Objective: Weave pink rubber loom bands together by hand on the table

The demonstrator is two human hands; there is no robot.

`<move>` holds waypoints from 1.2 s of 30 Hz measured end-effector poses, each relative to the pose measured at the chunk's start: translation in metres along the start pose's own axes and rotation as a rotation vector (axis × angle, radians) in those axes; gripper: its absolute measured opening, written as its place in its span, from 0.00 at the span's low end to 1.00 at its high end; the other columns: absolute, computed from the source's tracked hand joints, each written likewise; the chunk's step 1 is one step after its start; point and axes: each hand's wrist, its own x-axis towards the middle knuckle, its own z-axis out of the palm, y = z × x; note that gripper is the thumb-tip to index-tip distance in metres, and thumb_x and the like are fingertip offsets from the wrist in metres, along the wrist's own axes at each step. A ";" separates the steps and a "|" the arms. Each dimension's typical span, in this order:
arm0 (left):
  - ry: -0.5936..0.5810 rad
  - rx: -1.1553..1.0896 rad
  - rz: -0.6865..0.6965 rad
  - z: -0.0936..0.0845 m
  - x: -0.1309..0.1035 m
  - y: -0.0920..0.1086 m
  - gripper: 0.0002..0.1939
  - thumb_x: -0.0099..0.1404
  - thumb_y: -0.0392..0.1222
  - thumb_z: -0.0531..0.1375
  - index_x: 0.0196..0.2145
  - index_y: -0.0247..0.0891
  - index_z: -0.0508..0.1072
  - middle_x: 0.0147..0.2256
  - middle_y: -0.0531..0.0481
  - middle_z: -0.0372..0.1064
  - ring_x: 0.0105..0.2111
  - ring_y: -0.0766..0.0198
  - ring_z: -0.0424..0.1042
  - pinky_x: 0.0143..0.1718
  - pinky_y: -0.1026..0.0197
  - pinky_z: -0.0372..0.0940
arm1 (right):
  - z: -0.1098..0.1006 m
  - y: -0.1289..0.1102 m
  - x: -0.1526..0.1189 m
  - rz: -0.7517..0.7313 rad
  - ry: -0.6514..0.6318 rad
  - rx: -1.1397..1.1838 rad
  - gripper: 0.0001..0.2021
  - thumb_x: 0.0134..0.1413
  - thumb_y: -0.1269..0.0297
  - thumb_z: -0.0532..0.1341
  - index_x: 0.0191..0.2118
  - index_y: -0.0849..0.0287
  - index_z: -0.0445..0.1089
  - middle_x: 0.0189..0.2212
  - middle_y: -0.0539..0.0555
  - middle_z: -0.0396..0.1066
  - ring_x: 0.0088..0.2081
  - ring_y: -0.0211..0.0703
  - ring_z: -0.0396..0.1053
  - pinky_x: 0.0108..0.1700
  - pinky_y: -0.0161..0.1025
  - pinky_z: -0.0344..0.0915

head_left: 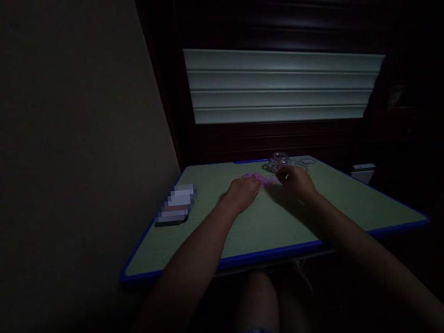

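On the pale green table lies a small spread of bright pink, partly see-through material [253, 176], whose exact kind is too dim to tell. My left hand [245, 191] rests at its near side with the fingers curled closed; their tips are hidden from me. My right hand [297, 181] is a short way to the right, thumb and fingers pinched together beside the pink material's right end. Whatever either hand grips is too small or hidden to name. Just behind my right hand stands a clear round jar [279, 160] with small multicoloured pieces inside.
A clear round lid [307, 162] lies to the right of the jar. At the left of the table is a flat, dark-edged object [176, 205], its top blurred out. The table [351, 201] has a blue rim. A wall and a slatted dark panel enclose the left and far sides.
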 end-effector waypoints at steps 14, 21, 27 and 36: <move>-0.004 0.030 0.020 0.002 -0.001 -0.002 0.13 0.66 0.37 0.45 0.38 0.35 0.68 0.36 0.45 0.69 0.37 0.60 0.68 0.35 0.60 0.62 | -0.009 0.003 -0.002 0.159 0.110 -0.159 0.15 0.55 0.60 0.49 0.38 0.55 0.72 0.35 0.56 0.73 0.35 0.43 0.69 0.30 0.34 0.57; 0.001 0.030 0.024 0.003 -0.001 -0.002 0.12 0.65 0.37 0.46 0.36 0.34 0.68 0.37 0.45 0.69 0.37 0.61 0.68 0.36 0.60 0.62 | -0.010 0.009 -0.002 0.202 0.184 -0.208 0.15 0.55 0.60 0.48 0.37 0.56 0.72 0.34 0.56 0.73 0.34 0.44 0.69 0.30 0.34 0.56; -0.020 0.018 0.013 0.002 -0.001 -0.002 0.13 0.66 0.37 0.45 0.36 0.35 0.68 0.37 0.45 0.69 0.36 0.61 0.69 0.35 0.60 0.62 | -0.013 0.013 -0.002 0.290 0.229 -0.224 0.16 0.56 0.59 0.48 0.40 0.56 0.72 0.35 0.58 0.72 0.35 0.45 0.69 0.31 0.35 0.57; -0.036 0.024 0.017 0.002 -0.002 -0.002 0.13 0.66 0.37 0.45 0.37 0.34 0.68 0.37 0.44 0.69 0.36 0.61 0.69 0.36 0.60 0.62 | -0.013 0.019 -0.001 0.344 0.242 -0.235 0.16 0.55 0.60 0.49 0.38 0.56 0.72 0.33 0.59 0.73 0.34 0.47 0.70 0.31 0.37 0.58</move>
